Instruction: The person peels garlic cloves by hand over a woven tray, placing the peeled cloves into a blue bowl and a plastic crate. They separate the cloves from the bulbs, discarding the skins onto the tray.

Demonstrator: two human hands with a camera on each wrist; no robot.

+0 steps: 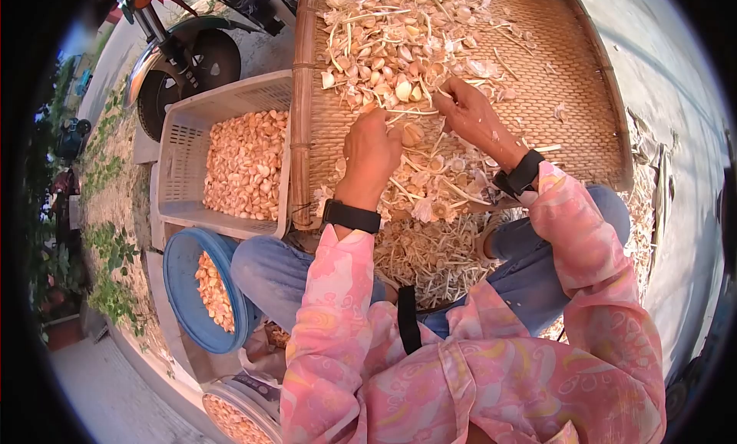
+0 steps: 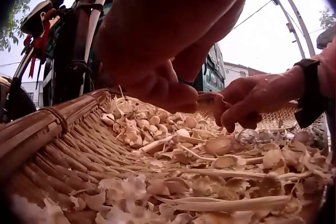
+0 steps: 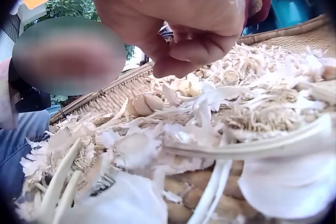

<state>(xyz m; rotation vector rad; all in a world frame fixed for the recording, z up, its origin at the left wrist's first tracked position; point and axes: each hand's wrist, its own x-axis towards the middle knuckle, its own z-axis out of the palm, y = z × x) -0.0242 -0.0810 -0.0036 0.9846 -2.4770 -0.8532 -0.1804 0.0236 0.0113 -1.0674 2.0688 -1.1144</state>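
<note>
Both hands work close together over a woven bamboo tray (image 1: 553,114), fingers curled. My left hand (image 1: 370,148) pinches the near end of a thin, pale garlic stem (image 1: 413,112); in the left wrist view its fingertips are partly shadowed. Across from it, my right hand (image 1: 477,122) has thumb and forefinger together on the stem's other side. Just beyond the fingertips lies a heap of garlic cloves (image 1: 403,89) mixed with stalks and skins. Below the hands, papery husks and dry stalks (image 3: 231,150) cover the tray's near part.
Left of the tray stands a pale plastic crate (image 1: 180,152) of loose cloves. Nearer sits a blue bucket (image 1: 175,290) with more cloves, and another container (image 1: 238,421) of cloves below. Discarded stalks (image 1: 430,252) pile between the knees. A wheeled vehicle (image 1: 196,60) is parked behind the crate.
</note>
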